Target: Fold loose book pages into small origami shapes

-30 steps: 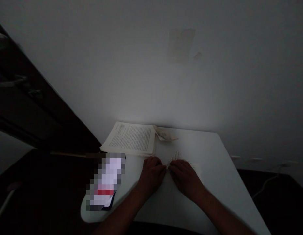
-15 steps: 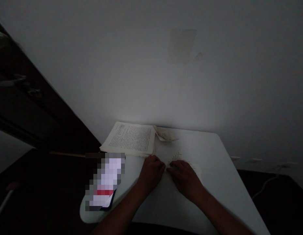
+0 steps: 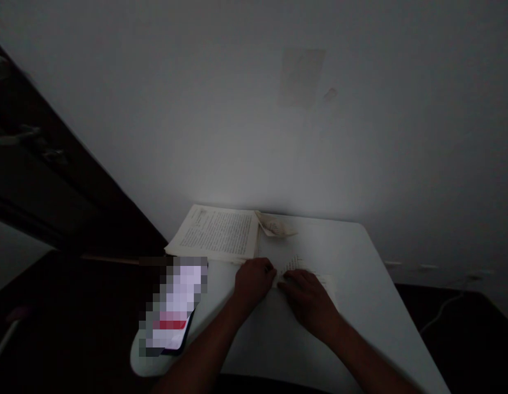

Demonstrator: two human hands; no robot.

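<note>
A printed sheet of paper (image 3: 330, 284), partly folded up, lies on the white table (image 3: 352, 246). My right hand (image 3: 309, 298) covers much of it, with fingers curled and pressed on the paper. Close beside it on the left, my left hand (image 3: 255, 280) has its fingers bent together at the sheet's left edge. The fingertips of the two hands nearly meet. Behind my left hand sits a stack of printed pages (image 3: 216, 232), and a folded paper piece (image 3: 276, 225) rests at its right side.
A phone (image 3: 175, 306) with a lit, pixelated screen lies at the table's left edge. The wall (image 3: 237, 137) rises behind the table. On the left is a dark door (image 3: 44, 180) with a handle; a pale cable (image 3: 442, 312) runs at the right.
The view has shifted slightly. My left hand has turned a little, with its fingers still near the paper's left edge. My right hand stays on the paper.
</note>
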